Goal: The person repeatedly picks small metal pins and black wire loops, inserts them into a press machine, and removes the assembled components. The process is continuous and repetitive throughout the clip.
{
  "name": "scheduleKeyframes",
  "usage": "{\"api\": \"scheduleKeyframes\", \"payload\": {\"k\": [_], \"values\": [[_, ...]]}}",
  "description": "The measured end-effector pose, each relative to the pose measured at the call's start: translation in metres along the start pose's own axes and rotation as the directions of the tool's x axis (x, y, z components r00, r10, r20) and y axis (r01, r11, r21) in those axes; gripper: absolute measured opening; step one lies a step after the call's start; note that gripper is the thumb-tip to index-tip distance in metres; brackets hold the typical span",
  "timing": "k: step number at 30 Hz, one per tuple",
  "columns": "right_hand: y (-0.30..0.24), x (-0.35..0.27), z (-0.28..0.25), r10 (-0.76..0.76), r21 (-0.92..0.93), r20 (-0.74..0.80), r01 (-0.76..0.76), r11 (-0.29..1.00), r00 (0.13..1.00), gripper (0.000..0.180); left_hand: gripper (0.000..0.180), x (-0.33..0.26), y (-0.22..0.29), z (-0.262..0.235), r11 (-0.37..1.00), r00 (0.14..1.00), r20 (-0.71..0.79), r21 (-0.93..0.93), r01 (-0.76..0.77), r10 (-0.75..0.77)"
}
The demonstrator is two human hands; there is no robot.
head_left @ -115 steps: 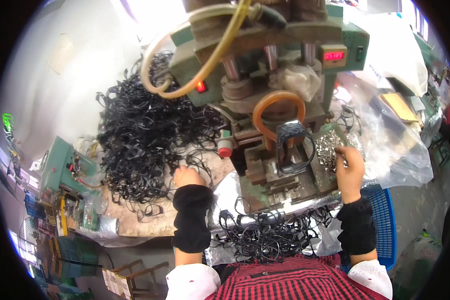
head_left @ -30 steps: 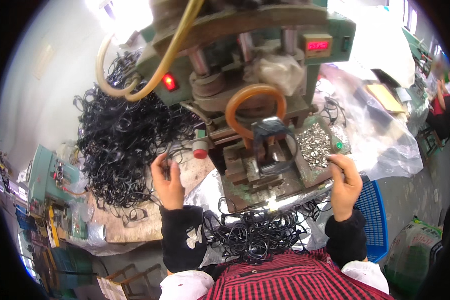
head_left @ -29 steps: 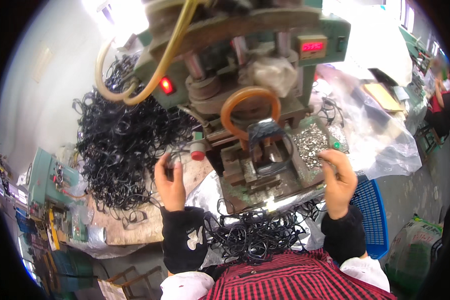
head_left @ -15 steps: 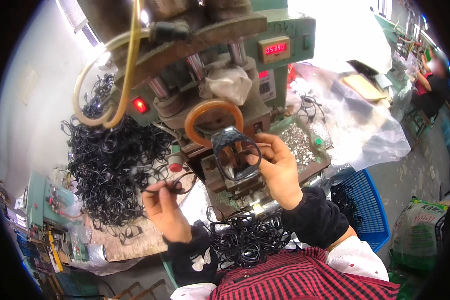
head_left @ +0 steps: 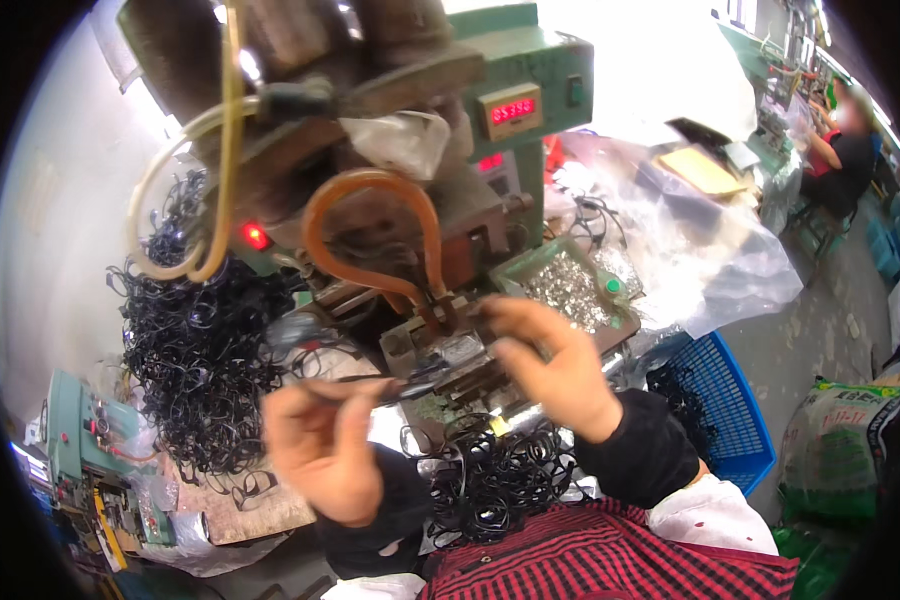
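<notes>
My left hand [head_left: 322, 448] is closed, thumb against fingers, on a thin black strap-like loop [head_left: 422, 384], which reaches toward the metal die [head_left: 460, 352] of the press. Motion smears this loop's outline. On the die's other side is my right hand [head_left: 560, 372], its thumb and fingers apart with nothing visible between them. Its fingertips are beside the die block, though whether they touch it is unclear. Above the die, an orange tube [head_left: 315, 230] curves down from the press [head_left: 370, 110]. A pile of black loops [head_left: 500, 475] lies between my forearms.
A large heap of black loops [head_left: 195, 370] covers the bench at left. Right of the press are a tray of metal bits [head_left: 565, 285], clear plastic sheeting [head_left: 710, 235] and a blue basket [head_left: 735, 400]. A filled sack [head_left: 840, 450] stands farther right; another person [head_left: 840, 155] sits beyond.
My right hand no longer holds the broad black loop seen earlier. My left hand has moved closer to the die with a loop. The press's moving part has risen, stretching the orange tube.
</notes>
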State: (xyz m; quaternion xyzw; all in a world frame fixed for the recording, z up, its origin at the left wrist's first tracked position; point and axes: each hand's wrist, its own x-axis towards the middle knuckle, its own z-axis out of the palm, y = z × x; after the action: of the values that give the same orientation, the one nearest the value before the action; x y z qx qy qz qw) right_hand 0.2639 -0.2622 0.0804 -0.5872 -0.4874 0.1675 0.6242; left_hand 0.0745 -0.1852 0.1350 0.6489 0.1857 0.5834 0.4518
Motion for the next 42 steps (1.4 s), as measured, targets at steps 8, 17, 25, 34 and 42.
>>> {"api": "scheduleKeyframes", "payload": {"k": [8,17,25,34,42], "values": [[0.116,0.013,-0.059,-0.259,-0.777,-0.198,0.009,0.629,0.945,0.015,0.018,0.004,-0.013,0.031,0.985,0.97,0.214,0.157,0.077,-0.11],[0.119,0.019,-0.045,-0.066,-0.879,-0.123,-0.078,0.47,0.99,0.035,0.019,0.007,-0.016,0.031,0.987,0.964,0.262,0.161,-0.003,-0.04],[0.125,0.016,-0.047,-0.214,-0.752,-0.163,0.019,0.659,0.963,0.01,0.028,-0.043,-0.035,-0.045,0.754,0.973,-0.099,0.65,-0.097,0.211],[0.114,0.038,-0.031,-0.277,-0.628,-0.244,0.066,0.775,0.929,0.01,0.046,-0.031,-0.114,-0.237,0.013,0.844,-0.495,0.861,0.508,-0.206],[0.097,-0.007,-0.059,-0.069,-0.5,-0.359,-0.129,0.856,0.931,0.013,0.023,-0.042,-0.119,-0.217,0.44,0.855,-0.476,0.735,0.516,-0.207]]}}
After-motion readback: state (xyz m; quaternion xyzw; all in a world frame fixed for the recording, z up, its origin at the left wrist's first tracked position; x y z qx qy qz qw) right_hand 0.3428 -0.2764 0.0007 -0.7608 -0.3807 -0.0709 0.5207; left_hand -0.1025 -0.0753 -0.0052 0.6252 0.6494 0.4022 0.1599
